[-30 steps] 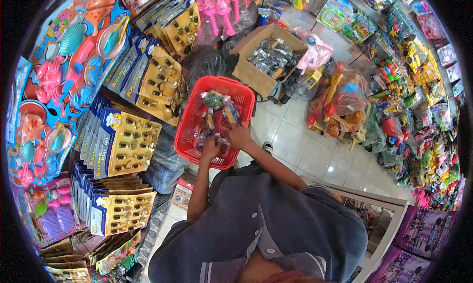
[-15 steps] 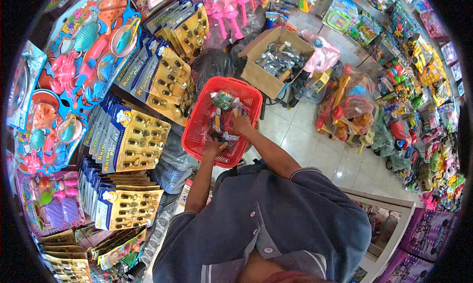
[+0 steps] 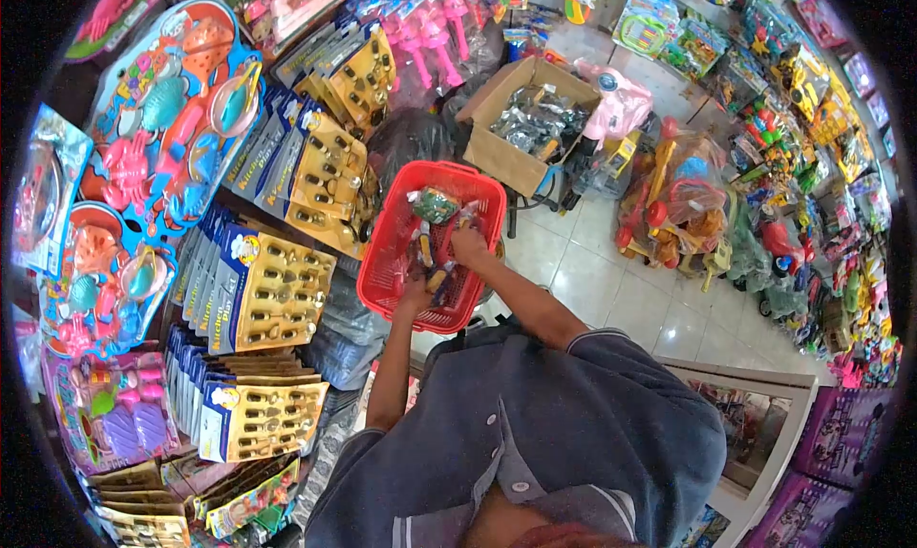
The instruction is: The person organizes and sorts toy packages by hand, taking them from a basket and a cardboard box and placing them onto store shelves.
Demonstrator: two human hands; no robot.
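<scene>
A red plastic basket (image 3: pixel 394 225) stands in front of me with several small toys in clear plastic bags (image 3: pixel 433 206) inside. My left hand (image 3: pixel 416 296) is at the basket's near edge, closed on one of the bagged toys. My right hand (image 3: pixel 468 243) reaches deeper into the basket and grips another bagged toy among the pile. My dark grey polo shirt fills the lower middle of the view.
Yellow and blue kitchen play-set packs (image 3: pixel 272 295) hang in rows on the left, with beach toy sets (image 3: pixel 153 137) above them. A cardboard box (image 3: pixel 527 118) of packaged items stands beyond the basket. Ride-on toys (image 3: pixel 673 200) and toy shelves line the right, beside tiled floor (image 3: pixel 611 290).
My right hand has moved further into the basket among the bags. My left hand has stayed at the near edge. The view has shifted slightly.
</scene>
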